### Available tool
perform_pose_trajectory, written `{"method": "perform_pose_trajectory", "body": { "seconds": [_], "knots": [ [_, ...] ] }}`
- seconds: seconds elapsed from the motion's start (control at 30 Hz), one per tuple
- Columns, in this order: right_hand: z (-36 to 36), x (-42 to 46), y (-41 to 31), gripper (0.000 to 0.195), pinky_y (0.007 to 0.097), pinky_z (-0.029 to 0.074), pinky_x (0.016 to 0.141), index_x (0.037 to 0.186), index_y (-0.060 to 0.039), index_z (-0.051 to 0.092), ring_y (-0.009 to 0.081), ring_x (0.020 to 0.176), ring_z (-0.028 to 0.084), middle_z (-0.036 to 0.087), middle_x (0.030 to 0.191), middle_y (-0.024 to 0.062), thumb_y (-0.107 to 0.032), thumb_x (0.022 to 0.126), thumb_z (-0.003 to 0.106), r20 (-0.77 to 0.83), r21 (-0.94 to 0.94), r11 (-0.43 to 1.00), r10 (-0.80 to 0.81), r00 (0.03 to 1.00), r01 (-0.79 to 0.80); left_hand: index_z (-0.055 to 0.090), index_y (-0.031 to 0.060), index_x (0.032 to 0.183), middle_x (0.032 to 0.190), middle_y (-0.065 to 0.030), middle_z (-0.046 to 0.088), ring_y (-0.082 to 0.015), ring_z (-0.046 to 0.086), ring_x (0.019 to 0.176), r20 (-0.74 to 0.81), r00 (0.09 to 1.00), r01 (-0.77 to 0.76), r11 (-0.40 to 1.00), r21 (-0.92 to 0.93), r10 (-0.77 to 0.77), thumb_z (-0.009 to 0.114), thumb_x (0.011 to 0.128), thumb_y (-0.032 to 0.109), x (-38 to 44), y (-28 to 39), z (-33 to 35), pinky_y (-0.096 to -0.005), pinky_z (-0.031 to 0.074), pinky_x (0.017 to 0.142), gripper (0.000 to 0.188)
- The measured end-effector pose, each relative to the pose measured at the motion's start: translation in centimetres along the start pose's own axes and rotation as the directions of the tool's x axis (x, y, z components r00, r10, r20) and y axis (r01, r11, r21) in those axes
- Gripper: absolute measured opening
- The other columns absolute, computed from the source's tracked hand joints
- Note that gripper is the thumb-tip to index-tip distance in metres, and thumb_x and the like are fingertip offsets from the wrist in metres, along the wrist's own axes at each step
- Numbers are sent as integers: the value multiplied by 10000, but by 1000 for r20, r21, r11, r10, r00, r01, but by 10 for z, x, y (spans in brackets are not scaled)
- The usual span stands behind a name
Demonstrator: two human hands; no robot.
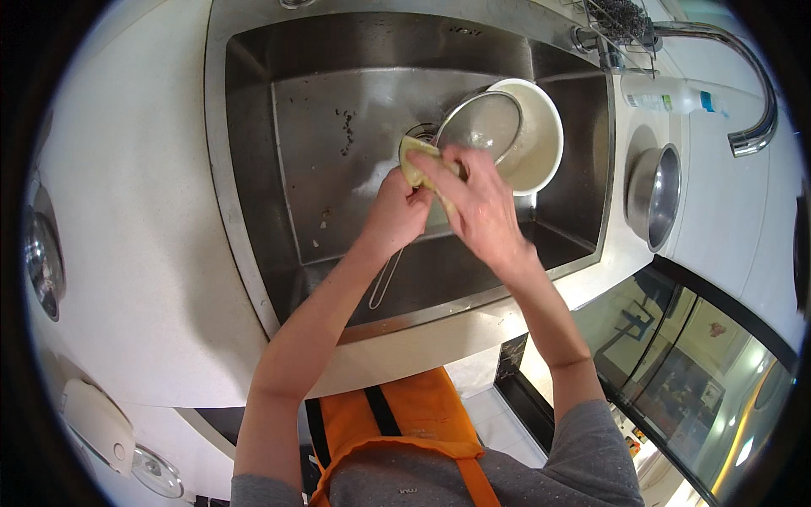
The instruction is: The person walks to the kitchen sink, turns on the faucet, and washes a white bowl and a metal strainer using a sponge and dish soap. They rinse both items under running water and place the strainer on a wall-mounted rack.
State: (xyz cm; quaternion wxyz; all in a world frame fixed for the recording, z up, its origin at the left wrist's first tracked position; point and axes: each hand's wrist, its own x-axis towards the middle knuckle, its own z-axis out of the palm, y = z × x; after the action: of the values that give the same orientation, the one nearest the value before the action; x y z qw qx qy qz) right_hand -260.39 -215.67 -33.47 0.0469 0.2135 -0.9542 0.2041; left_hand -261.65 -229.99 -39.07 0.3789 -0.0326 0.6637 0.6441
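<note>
Both of my hands are close together over the stainless steel sink point(317, 139). My left hand point(399, 212) is closed around the handle of a fine-mesh strainer, and the wire end of that handle point(384, 285) sticks out below it. The strainer's round mesh head point(476, 127) tilts over the rim of a white round tub point(545, 136) in the sink. My right hand point(478, 196) presses a thin yellow cloth point(415, 155) beside the handle, and the fingers look slightly blurred. The drain lies partly hidden behind the cloth and strainer.
Dark food bits point(346, 133) lie on the sink floor. A curved chrome faucet point(754, 82), a clear bottle point(671, 95) and a steel bowl point(654, 198) are at the right. On the left counter stand a metal vessel point(43, 263) and a pale appliance point(95, 428).
</note>
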Motion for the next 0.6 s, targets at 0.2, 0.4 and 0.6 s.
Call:
{"method": "perform_pose_trajectory", "body": {
  "seconds": [0.2,0.4,0.6],
  "knots": [
    [-3,35,34,549,396,518,751,1242,-156,646,327,929,588,576,1045,144,64,739,637,-248,-165,977,94,964,-138,523,96,1395,700,35,597,-12,394,457,-129,949,-308,931,-197,287,458,1015,50,-3,-2,10,-203,355,418,389],
    [-18,45,5,561,399,515,783,1259,-157,646,327,919,588,576,1043,144,40,734,648,-224,-119,969,184,957,-214,576,84,1285,717,-9,632,-45,417,489,-203,923,-369,905,-214,328,480,997,37,0,-12,11,-233,380,458,307],
    [0,15,-2,607,356,526,710,1258,-219,670,263,879,581,564,1033,94,9,696,697,-105,-177,984,-18,994,-1,560,-31,948,690,-198,557,-232,506,556,-316,793,-482,854,197,521,520,927,-11,1,-10,4,-348,413,567,50]
  ]
}}
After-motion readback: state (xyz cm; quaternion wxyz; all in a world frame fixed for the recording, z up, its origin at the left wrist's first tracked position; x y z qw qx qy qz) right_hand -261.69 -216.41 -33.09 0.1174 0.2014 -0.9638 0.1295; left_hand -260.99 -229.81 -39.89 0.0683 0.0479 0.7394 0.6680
